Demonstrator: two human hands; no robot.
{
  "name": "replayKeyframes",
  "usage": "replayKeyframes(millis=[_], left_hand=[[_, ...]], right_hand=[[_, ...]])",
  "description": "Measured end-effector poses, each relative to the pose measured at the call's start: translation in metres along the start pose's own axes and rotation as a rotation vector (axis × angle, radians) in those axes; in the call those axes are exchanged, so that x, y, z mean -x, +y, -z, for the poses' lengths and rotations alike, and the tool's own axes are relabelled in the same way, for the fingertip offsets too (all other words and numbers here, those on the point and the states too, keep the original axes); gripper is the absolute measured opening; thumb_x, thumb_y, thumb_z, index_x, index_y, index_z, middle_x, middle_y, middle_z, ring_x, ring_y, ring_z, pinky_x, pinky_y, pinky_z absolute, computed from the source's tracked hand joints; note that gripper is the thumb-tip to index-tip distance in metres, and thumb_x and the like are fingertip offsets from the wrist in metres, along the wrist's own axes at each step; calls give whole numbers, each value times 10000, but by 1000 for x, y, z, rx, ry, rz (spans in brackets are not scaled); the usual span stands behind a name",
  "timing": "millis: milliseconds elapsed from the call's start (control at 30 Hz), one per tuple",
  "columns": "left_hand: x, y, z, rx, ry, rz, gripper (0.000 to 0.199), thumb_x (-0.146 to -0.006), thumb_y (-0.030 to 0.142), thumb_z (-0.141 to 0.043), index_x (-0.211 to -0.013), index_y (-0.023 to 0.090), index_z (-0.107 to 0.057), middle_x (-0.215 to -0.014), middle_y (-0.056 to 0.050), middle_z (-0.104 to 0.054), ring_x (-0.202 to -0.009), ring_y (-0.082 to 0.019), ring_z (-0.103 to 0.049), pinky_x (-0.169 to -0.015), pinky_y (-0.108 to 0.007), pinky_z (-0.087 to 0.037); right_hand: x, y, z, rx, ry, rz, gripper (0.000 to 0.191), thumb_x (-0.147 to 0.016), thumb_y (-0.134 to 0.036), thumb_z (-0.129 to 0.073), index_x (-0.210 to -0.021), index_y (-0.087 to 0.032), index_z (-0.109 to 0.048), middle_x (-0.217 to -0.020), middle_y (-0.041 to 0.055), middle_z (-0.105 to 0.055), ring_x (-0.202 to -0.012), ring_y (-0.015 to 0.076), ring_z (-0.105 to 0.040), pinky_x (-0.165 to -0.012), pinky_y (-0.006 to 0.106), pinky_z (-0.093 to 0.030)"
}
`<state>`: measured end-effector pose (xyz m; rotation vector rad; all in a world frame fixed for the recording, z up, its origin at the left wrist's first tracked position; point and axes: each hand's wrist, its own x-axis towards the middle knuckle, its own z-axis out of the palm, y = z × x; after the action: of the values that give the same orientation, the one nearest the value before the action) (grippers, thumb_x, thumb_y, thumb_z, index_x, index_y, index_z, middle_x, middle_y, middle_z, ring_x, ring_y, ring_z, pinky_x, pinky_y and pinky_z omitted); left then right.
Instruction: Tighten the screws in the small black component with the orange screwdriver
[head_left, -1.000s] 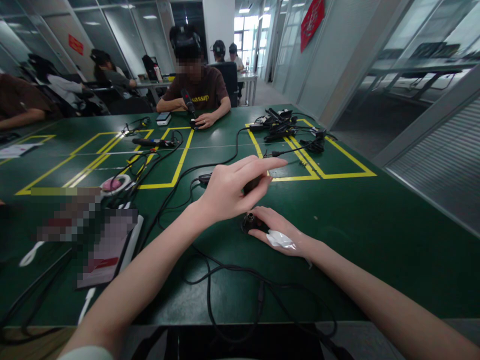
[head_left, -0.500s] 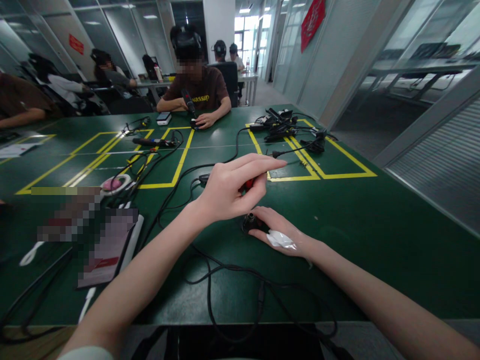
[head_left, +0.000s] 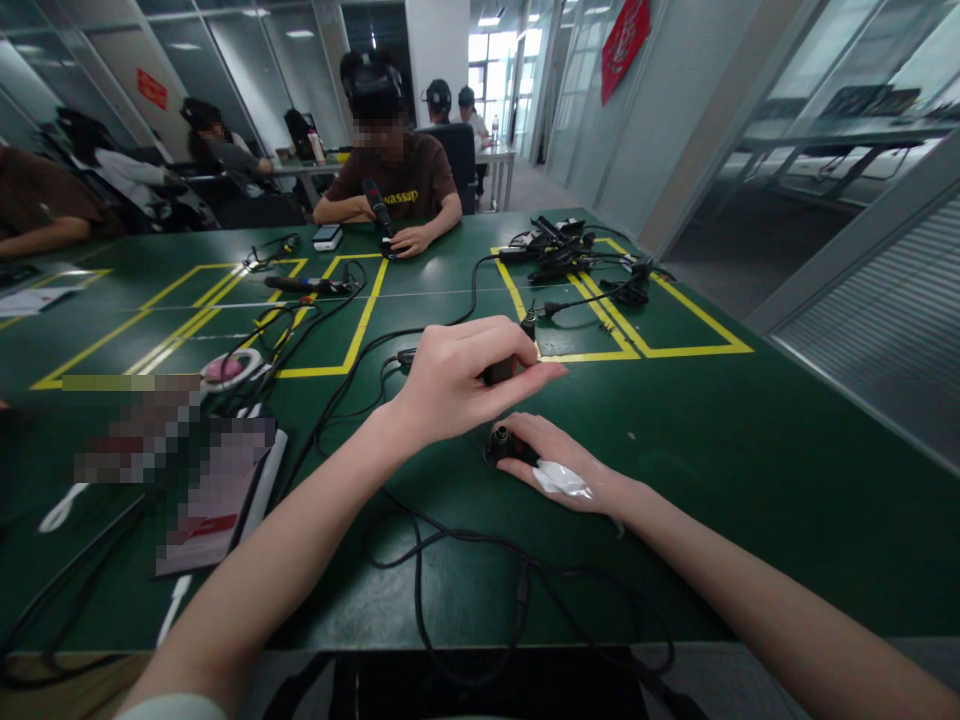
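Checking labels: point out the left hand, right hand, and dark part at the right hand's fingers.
Left hand (head_left: 463,380), head view: back of the hand.
Right hand (head_left: 555,446), head view: back of the hand.
Dark part (head_left: 496,447), head view: its body.

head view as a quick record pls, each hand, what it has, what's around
left hand: above the table, fingers around a dark object, mostly hidden
right hand: low at the table, fingers at a black piece with a metallic top
right wrist area: white patch
table: green, with yellow tape
near edge: looped black cable
far right: tangled black cables
left side: phone-like device, screen blurred
opposite: person with a dark tool
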<state>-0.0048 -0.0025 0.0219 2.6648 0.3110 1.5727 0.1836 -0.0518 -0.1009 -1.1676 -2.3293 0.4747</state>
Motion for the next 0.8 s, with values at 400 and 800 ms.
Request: replayKeyframes(millis=[400, 800], left_hand=[[1, 3, 4, 67, -87, 17, 236, -965, 98, -456, -1029, 132, -681, -885, -51, -762, -750, -94, -699, -692, -197, -533], [1, 2, 2, 25, -28, -7, 77, -943, 154, -637, -922, 144, -710, -804, -13, -779, -676, -62, -697, -625, -150, -499]], right_hand=[[1, -2, 2, -31, 6, 8, 242, -978, -295, -666, -1191, -186, -634, -1081, 117, -726, -929, 282, -664, -837, 440, -559], [1, 0, 0, -15, 8, 11, 247, -978, -312, -670, -1189, -190, -631, -1085, 114, -727, -935, 283, -672, -854, 451, -565]])
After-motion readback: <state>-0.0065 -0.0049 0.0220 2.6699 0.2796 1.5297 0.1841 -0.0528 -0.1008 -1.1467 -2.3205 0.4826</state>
